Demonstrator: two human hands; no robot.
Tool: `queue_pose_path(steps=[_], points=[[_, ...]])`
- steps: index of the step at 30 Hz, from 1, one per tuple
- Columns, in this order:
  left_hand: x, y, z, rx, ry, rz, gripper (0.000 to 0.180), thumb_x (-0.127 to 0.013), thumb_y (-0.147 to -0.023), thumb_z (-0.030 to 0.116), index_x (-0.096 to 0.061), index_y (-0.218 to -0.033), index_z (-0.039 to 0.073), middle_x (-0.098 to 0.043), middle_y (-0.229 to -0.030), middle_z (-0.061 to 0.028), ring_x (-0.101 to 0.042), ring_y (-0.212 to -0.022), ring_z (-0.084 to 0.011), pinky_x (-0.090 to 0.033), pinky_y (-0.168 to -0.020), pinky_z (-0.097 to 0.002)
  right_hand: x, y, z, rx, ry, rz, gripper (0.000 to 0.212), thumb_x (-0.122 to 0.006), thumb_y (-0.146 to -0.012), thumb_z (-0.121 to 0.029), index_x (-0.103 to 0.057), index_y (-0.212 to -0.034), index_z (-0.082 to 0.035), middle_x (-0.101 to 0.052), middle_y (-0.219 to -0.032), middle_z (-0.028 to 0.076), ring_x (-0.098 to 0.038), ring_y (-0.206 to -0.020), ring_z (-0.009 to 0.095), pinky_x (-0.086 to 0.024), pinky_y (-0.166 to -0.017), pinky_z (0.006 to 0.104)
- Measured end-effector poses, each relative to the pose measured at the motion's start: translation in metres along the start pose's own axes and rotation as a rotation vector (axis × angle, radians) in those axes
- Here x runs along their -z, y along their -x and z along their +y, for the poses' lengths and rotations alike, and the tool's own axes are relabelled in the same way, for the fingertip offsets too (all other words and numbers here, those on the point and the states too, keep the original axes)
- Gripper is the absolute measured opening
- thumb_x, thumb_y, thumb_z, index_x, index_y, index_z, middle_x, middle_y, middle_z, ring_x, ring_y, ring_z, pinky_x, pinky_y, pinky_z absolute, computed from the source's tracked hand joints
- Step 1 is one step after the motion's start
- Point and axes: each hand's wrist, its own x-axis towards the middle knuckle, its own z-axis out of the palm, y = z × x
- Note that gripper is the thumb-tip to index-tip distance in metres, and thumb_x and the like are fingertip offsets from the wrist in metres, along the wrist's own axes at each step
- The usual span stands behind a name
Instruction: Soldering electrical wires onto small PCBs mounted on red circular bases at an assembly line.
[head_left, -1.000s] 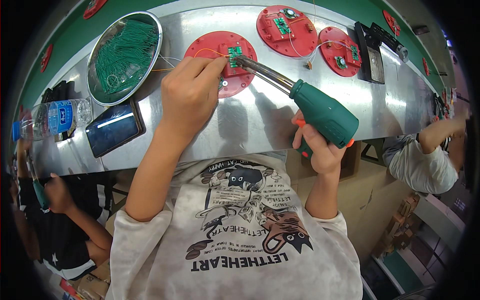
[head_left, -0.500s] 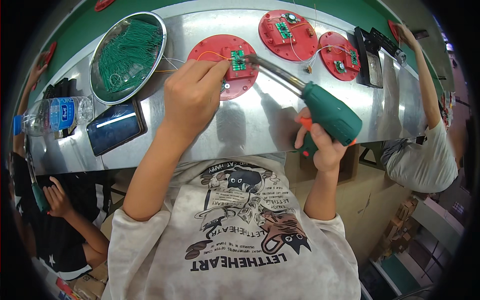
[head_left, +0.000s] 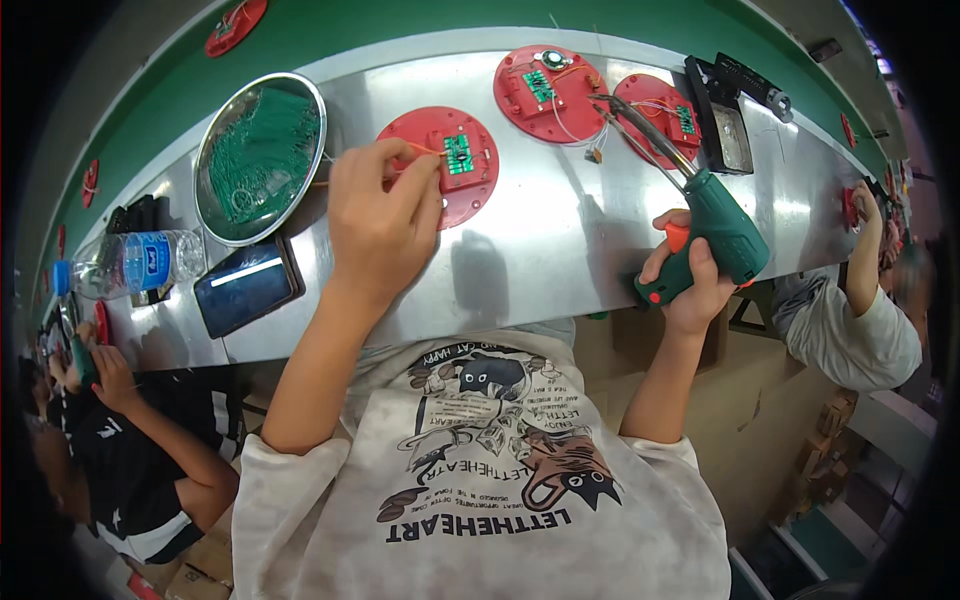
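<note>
Pinches orange wire [head_left: 424, 150] in left hand [head_left: 385, 215] at edge of green circuit board [head_left: 458, 155], mounted on red disc [head_left: 483, 187] lying on tabletop [head_left: 545, 250]. Grips green soldering gun [head_left: 727, 225] in right hand [head_left: 697, 285], with tip [head_left: 605, 101] well apart from circuit board.

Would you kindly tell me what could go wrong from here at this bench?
The soldering gun in the right hand has its tip seemingly near a wired red disc; if hot, it might scorch disc or wiring. The left hand is at the orange wire by the green board, so a tug might loosen that wire.
</note>
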Motion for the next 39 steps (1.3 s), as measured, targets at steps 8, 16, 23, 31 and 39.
queue_pose_path(steps=[8, 16, 23, 31, 39], points=[[0.003, -0.076, -0.021, -0.144, -0.080, -0.501, 0.044, -0.072, -0.068, 0.026, -0.068, -0.110, 0.012, -0.063, -0.098, -0.0101, -0.055, -0.107, -0.0302, -0.037, -0.097, -0.0463, 0.023, -0.011, 0.005, -0.055, -0.145, 0.195, 0.036, -0.049, -0.101, -0.029, -0.055, -0.109, 0.005, -0.062, -0.096, 0.021, -0.053, -0.045, 0.016, -0.046, -0.040, 0.0302], [-0.074, -0.131, 0.004, -0.146, -0.086, -0.381, 0.035, -0.072, -0.078, 0.021, -0.070, -0.111, 0.009, -0.062, -0.124, -0.0152, -0.053, -0.120, -0.0367, -0.042, -0.103, -0.0457, 0.028, -0.008, 0.009, -0.038, -0.236, 0.295, 0.036, -0.044, -0.103, -0.031, -0.054, -0.108, 0.004, -0.060, -0.098, 0.018, -0.051, -0.047, 0.013, -0.044, -0.041, 0.0289], [-0.032, -0.097, -0.024, -0.387, 0.101, -0.459, 0.026, -0.067, -0.074, 0.006, -0.078, -0.096, 0.015, -0.057, -0.135, -0.0134, -0.047, -0.127, -0.0368, -0.040, -0.107, -0.0448, 0.026, -0.007, 0.012, -0.040, -0.245, 0.283, 0.037, -0.042, -0.104, -0.032, -0.054, -0.111, 0.003, -0.059, -0.099, 0.017, -0.050, -0.047, 0.013, -0.044, -0.042, 0.0278], [-0.006, -0.047, -0.014, -0.150, 0.367, -0.424, 0.018, -0.064, -0.077, 0.016, -0.071, -0.083, 0.001, -0.069, -0.117, -0.0156, -0.061, -0.107, -0.0348, -0.046, -0.097, -0.0438, 0.031, -0.004, 0.014, -0.137, -0.357, 0.249, 0.042, -0.036, -0.106, -0.034, -0.055, -0.110, 0.003, -0.057, -0.104, 0.017, -0.047, -0.049, 0.012, -0.042, -0.045, 0.0272], [0.046, -0.051, -0.041, 0.051, 0.345, -0.167, 0.012, -0.070, -0.081, 0.008, -0.070, -0.091, 0.001, -0.072, -0.099, -0.0150, -0.069, -0.082, -0.0295, -0.056, -0.073, -0.0386, 0.029, -0.006, 0.014, -0.084, -0.241, 0.255, 0.038, -0.036, -0.106, -0.031, -0.053, -0.111, 0.002, -0.056, -0.106, 0.015, -0.046, -0.049, 0.010, -0.041, -0.043, 0.0236]])
